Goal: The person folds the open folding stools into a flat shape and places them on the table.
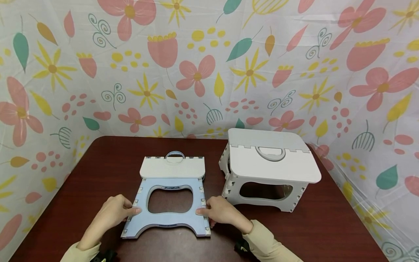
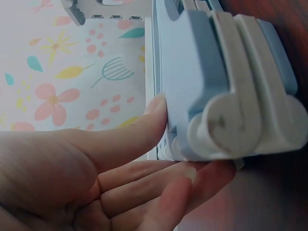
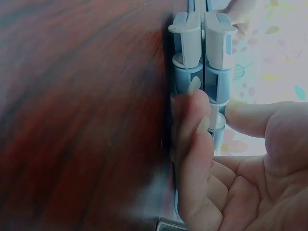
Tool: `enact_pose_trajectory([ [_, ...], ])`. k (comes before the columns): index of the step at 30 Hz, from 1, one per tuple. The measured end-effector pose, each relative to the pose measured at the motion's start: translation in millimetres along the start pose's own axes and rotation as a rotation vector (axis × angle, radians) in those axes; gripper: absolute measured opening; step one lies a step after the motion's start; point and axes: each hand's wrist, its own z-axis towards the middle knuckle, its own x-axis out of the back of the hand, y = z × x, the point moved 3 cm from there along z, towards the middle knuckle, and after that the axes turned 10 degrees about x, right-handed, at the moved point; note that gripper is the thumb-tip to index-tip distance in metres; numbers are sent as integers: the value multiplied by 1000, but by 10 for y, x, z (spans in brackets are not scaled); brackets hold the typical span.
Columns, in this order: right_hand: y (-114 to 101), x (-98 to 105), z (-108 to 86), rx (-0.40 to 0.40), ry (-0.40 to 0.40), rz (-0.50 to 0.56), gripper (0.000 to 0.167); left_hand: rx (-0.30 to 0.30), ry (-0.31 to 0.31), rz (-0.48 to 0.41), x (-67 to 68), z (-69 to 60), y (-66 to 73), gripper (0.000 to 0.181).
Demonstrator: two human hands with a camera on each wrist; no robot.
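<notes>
A blue and white folding step stool (image 1: pixel 170 219) lies folded flat on the table, its white top panel (image 1: pixel 157 168) and loop handle at the far end. My left hand (image 1: pixel 109 214) pinches the stool's left side, thumb on the blue face. In the left wrist view that thumb (image 2: pixel 149 120) presses the blue panel while fingers reach beneath the edge. On the opposite side my right hand (image 1: pixel 226 211) grips the right edge between thumb and fingers. The right wrist view has its fingertips (image 3: pixel 192 115) on the hinged edge of the folded layers.
A white and grey folding step stool (image 1: pixel 268 163) stands unfolded on the right side, close to my right hand. Both stools are on a dark reddish-brown table (image 1: pixel 108 163). A flower-printed cloth (image 1: pixel 196 102) hangs behind and along the sides.
</notes>
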Motion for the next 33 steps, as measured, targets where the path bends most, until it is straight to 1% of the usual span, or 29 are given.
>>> enact_pose_trajectory([
  [1, -2, 0, -3, 0, 1, -1, 38, -2, -2, 1, -1, 2, 2, 31],
  [5, -7, 0, -20, 0, 10, -4, 41, -16, -9, 7, 13, -6, 11, 27],
  [8, -7, -3, -35, -1, 21, -14, 44, -6, -9, 14, 20, -4, 20, 28],
  [10, -12, -6, -48, 0, 28, -27, 46, 10, 3, 32, 28, 3, 27, 34],
  [12, -16, -13, -62, 6, 37, -50, 48, 19, 37, 60, 45, 3, 42, 39],
  [14, -28, -16, -83, 9, 42, -71, 48, 23, 86, 87, 74, -9, 72, 44],
  [16, -36, -17, -103, 12, 46, -100, 47, 13, 161, 96, 106, -32, 116, 44],
  [18, -43, -13, -126, 7, 57, -121, 46, -21, 253, 88, 138, -58, 173, 38],
  [21, -54, 11, -168, 28, 98, -164, 44, -87, 389, 45, 155, -91, 250, 25],
  [22, -60, 23, -184, 38, 114, -175, 43, -108, 420, 33, 156, -96, 277, 23],
  [24, -72, 50, -220, 60, 144, -197, 41, -147, 450, 9, 145, -101, 336, 25],
  [26, -82, 77, -255, 75, 164, -221, 39, -188, 438, -6, 128, -104, 408, 30],
  [28, -90, 107, -294, 82, 172, -233, 38, -235, 411, -14, 98, -99, 490, 38],
  [33, -50, 168, -406, 73, 168, -251, 38, -404, 337, -44, -32, -84, 717, 47],
])
